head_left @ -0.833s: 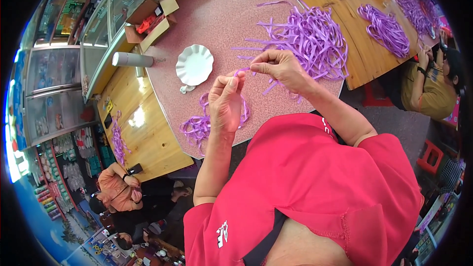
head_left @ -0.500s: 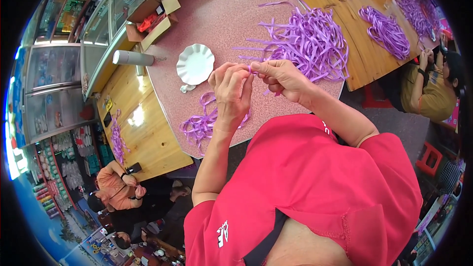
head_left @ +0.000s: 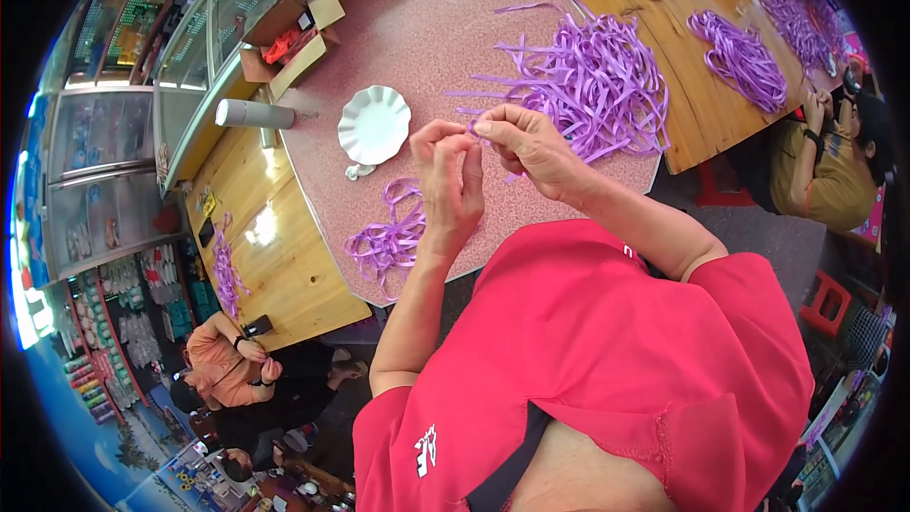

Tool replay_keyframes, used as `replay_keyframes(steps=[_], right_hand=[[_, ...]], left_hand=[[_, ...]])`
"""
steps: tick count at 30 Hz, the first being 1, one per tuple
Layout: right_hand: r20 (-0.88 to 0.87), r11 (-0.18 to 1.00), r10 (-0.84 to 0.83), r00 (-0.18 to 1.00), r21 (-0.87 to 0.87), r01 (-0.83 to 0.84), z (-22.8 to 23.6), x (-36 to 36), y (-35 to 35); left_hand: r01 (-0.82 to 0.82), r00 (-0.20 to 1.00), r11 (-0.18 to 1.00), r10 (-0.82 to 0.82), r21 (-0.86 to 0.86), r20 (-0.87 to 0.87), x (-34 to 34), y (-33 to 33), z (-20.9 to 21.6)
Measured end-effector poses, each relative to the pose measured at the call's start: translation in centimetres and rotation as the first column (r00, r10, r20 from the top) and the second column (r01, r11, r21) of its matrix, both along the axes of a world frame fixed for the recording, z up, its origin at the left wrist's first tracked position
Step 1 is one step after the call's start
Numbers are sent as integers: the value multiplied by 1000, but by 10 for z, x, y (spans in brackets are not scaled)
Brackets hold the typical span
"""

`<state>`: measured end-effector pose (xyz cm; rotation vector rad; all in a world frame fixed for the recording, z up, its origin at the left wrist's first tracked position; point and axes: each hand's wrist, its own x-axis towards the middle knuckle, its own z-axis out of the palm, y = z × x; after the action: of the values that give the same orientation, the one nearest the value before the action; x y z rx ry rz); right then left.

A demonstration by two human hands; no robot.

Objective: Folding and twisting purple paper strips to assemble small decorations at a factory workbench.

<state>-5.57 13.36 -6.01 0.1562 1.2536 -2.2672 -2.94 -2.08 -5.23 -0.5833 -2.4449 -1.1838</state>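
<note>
My left hand (head_left: 449,180) and my right hand (head_left: 533,150) meet above the pink speckled tabletop (head_left: 431,9), fingertips pinched close together. Between them shows a bit of purple ribbon (head_left: 472,127); most of it is hidden by the fingers. Just beyond my right hand lies a large tangled heap of purple ribbons (head_left: 607,76), a few loose ends trailing left. Beside my left wrist rests a smaller pile of looped purple ribbons (head_left: 387,239). A white plate with a wavy rim (head_left: 373,125) sits to the left of my hands, a crumpled white scrap (head_left: 359,172) at its near edge.
An open cardboard box (head_left: 305,68) with something red inside stands at the far left, near a grey flask (head_left: 254,114). More ribbon bundles (head_left: 744,62) lie on the wooden table at right. Co-workers sit at lower left and right, by a red stool (head_left: 827,303).
My fingertips have shifted slightly, with the right hand a little further left and the left fingers more upright. Less of the purple ribbon shows around my hands. The piles remain as they were.
</note>
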Motion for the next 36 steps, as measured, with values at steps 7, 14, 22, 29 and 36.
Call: replay_keyframes(steps=[7,14,22,29,36], right_hand=[[-650,978,-153,744,9,209,-8,-5,-8],[-957,823,204,208,283,492,10,-21,13],[-935,776,315,166,354,522,3,-23,20],[-930,821,248,273,351,450,12,-21,13],[-846,812,173,504,413,413,7,-15,11]], left_hand=[[-286,813,385,-387,877,435,-8,10,9],[-314,774,432,-400,846,491,-11,-4,13],[-165,894,762,-153,626,422,-5,-3,10],[-213,960,919,135,331,244,-7,-2,1],[-149,970,968,103,204,222,-12,1,3]])
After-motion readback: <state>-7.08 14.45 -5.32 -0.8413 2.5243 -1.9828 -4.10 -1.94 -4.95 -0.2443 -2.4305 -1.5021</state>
